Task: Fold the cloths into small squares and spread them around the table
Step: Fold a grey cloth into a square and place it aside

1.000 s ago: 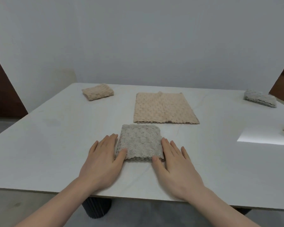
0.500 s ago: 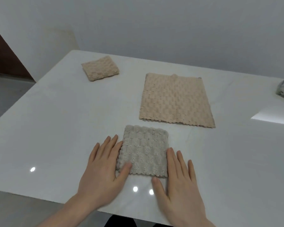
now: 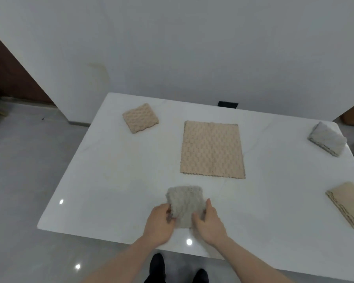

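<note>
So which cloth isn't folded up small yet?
The big beige cloth in the middle of the table. It lies flat and wide, while the four others are small folded squares.

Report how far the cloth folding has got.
Done: three small folded cloths lie spread out, beige far left, grey far right, beige near right. In hand: left hand and right hand grip the folded grey cloth, not yet placed. Left: the large beige cloth lies flat, unfolded.
</note>
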Tool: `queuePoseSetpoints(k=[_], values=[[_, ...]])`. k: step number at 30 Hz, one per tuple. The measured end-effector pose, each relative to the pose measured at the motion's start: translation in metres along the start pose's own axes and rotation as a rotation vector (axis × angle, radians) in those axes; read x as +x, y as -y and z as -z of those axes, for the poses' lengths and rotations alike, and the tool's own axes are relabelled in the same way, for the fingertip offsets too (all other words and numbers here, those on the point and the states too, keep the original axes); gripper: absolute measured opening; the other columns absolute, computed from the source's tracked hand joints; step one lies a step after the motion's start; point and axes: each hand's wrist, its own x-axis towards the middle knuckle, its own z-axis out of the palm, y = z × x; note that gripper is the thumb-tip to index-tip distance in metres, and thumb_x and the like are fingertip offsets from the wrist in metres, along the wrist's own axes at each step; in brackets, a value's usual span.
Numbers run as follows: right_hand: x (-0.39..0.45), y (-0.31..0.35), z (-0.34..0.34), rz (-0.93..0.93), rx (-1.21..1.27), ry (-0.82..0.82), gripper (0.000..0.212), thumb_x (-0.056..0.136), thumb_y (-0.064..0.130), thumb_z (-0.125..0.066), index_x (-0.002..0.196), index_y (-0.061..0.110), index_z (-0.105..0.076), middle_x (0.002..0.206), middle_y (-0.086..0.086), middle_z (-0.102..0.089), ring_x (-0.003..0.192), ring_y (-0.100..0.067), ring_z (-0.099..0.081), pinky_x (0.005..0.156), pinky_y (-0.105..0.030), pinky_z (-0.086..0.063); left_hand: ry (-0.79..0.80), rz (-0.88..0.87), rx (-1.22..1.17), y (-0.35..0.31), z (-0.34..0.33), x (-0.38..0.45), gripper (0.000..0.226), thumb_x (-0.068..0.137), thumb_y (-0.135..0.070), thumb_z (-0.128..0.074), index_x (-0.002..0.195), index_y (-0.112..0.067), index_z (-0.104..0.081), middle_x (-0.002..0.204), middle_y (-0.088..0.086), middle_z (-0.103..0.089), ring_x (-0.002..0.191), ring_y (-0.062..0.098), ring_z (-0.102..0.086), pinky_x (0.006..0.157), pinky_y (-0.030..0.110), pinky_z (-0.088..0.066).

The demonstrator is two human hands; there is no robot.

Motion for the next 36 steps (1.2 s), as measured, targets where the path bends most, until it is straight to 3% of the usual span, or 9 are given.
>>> queuePoseSetpoints(k=[1,4,9,12,17,20,26,30,36], values=[[0.003,0.002,0.0,-0.062,0.1,0.042,0.095,0.09,0.065,-0.05,0.159,0.009,-0.017,0.14,0.001,-0.05,0.126,-0.021,-0.054,0.111,-0.042,-0.044,0.058,0.053,-0.054,-0.006,0.006,-0.006,0.013,0.092,-0.022,-0.059,0.084,-0.032,-0.058,0.087,-0.015,-0.065,0.081,0.004,-0.061,0.076,0.03,-0.054],[0.002,0.003,-0.002,-0.213,0.337,0.082,0.082,0.085,0.055,-0.065,0.148,0.009,-0.039,0.133,-0.004,-0.062,0.114,-0.022,-0.064,0.098,-0.04,-0.056,0.126,0.102,-0.214,-0.01,0.018,-0.017,0.02,0.088,-0.012,-0.063,0.084,-0.031,-0.057,0.089,-0.009,-0.067,0.082,0.01,-0.063,0.079,0.029,-0.053],[-0.028,0.017,0.014,-0.29,0.642,0.147,0.034,0.092,0.026,-0.075,0.119,0.008,-0.067,0.103,-0.005,-0.078,0.094,-0.022,-0.075,0.074,-0.03,-0.061,0.165,0.124,-0.359,-0.019,0.033,-0.031,0.02,0.086,-0.003,-0.062,0.092,-0.021,-0.06,0.091,-0.002,-0.069,0.08,0.009,-0.061,0.071,0.018,-0.049],[-0.042,0.025,0.033,-0.215,0.661,0.074,0.023,0.092,0.023,-0.075,0.111,0.012,-0.07,0.103,-0.005,-0.078,0.09,-0.02,-0.074,0.062,-0.024,-0.055,0.163,0.178,-0.443,-0.026,0.038,-0.036,0.023,0.086,-0.004,-0.063,0.101,-0.021,-0.06,0.093,0.0,-0.068,0.077,0.01,-0.06,0.065,0.017,-0.048],[-0.046,0.038,0.057,-0.104,0.608,0.074,0.022,0.094,0.023,-0.071,0.112,0.013,-0.066,0.104,-0.005,-0.074,0.087,-0.018,-0.073,0.055,-0.018,-0.05,0.053,0.248,-0.489,-0.032,0.038,-0.034,0.015,0.09,-0.038,-0.071,0.099,-0.026,-0.069,0.095,-0.004,-0.073,0.081,0.013,-0.068,0.072,0.026,-0.052],[-0.042,0.044,0.058,-0.053,0.551,0.096,0.021,0.093,0.025,-0.072,0.11,0.015,-0.066,0.102,-0.004,-0.075,0.084,-0.016,-0.073,0.055,-0.017,-0.051,-0.056,0.249,-0.436,-0.028,0.042,-0.036,0.019,0.09,-0.043,-0.073,0.089,-0.024,-0.072,0.087,-0.006,-0.074,0.079,0.014,-0.071,0.08,0.034,-0.059],[-0.034,0.072,0.043,0.04,0.46,0.089,0.024,0.087,0.029,-0.078,0.107,0.017,-0.068,0.099,-0.002,-0.075,0.086,-0.016,-0.074,0.065,-0.025,-0.058,-0.15,0.267,-0.297,-0.003,0.069,-0.037,0.015,0.085,-0.043,-0.074,0.081,-0.03,-0.068,0.078,-0.005,-0.073,0.066,0.012,-0.071,0.071,0.035,-0.059],[-0.028,0.099,0.022,0.072,0.437,0.066,0.022,0.088,0.027,-0.078,0.105,0.016,-0.069,0.098,-0.002,-0.075,0.087,-0.016,-0.073,0.069,-0.025,-0.059,-0.159,0.245,-0.236,0.017,0.1,-0.03,0.02,0.082,-0.05,-0.073,0.08,-0.031,-0.066,0.076,-0.01,-0.072,0.066,0.01,-0.07,0.071,0.034,-0.059],[-0.015,0.145,-0.03,0.049,0.437,-0.005,0.018,0.086,0.026,-0.078,0.098,0.014,-0.072,0.097,-0.005,-0.075,0.089,-0.019,-0.073,0.083,-0.036,-0.062,-0.11,0.202,-0.184,0.06,0.163,-0.012,0.025,0.087,-0.048,-0.074,0.076,-0.027,-0.066,0.074,-0.007,-0.071,0.069,0.012,-0.07,0.071,0.036,-0.059]])
